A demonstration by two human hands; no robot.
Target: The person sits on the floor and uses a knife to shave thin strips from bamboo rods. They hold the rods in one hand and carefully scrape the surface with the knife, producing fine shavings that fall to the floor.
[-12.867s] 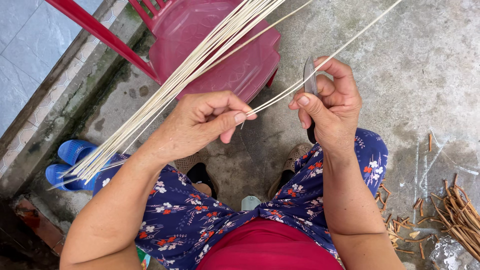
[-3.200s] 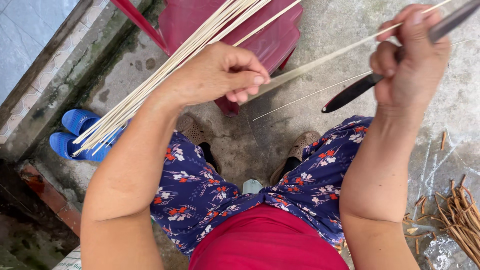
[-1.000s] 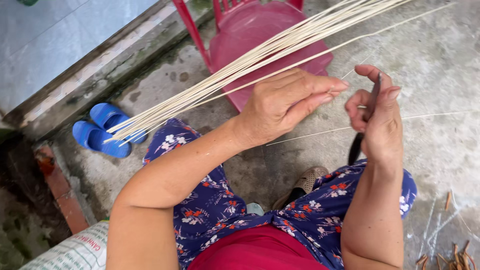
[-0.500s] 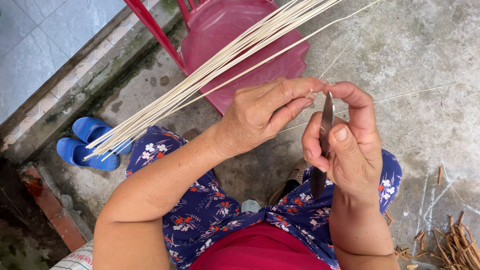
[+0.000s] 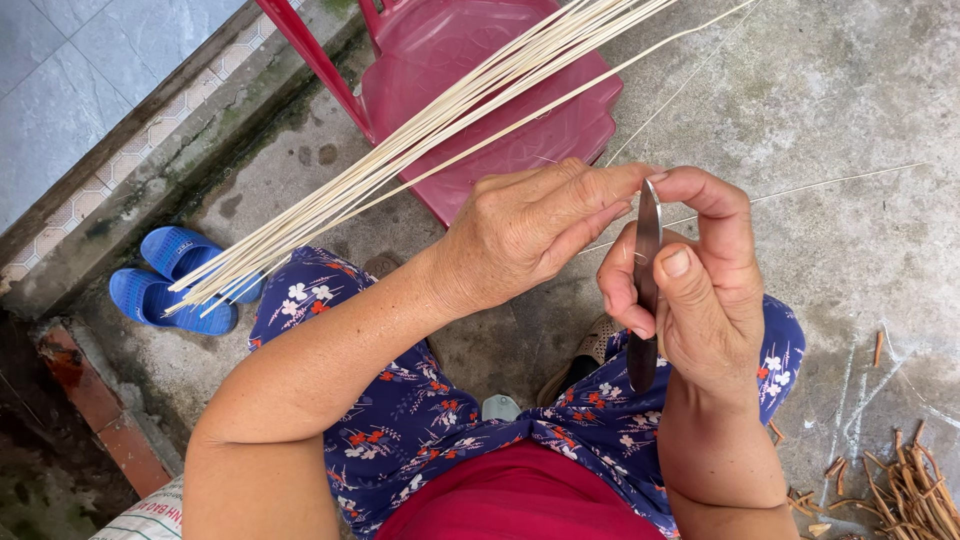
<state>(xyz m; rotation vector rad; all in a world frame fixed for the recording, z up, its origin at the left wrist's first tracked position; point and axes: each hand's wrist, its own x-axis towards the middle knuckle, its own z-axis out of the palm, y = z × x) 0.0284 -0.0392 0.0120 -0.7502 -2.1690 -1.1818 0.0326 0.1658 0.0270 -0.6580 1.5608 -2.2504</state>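
Observation:
My right hand [image 5: 695, 290] grips a small knife [image 5: 646, 260] upright, its grey blade pointing up and its dark handle sticking out below my fist. My left hand [image 5: 530, 225] is closed just to the left, fingertips pinching a thin pale cane strip [image 5: 840, 180] right at the blade. That strip runs off to the right over the concrete. A long bundle of pale cane strips [image 5: 420, 130] lies slanted across my left knee and over the red plastic chair [image 5: 480, 70].
A pair of blue sandals [image 5: 175, 280] sits by the tiled step at the left. Brown cane scraps [image 5: 915, 490] are heaped at the lower right on the concrete floor. A woven sack corner [image 5: 150, 515] shows at the bottom left.
My right hand has brought the knife up and in to meet my left fingertips. The view has shifted slightly, and the hands stay close together.

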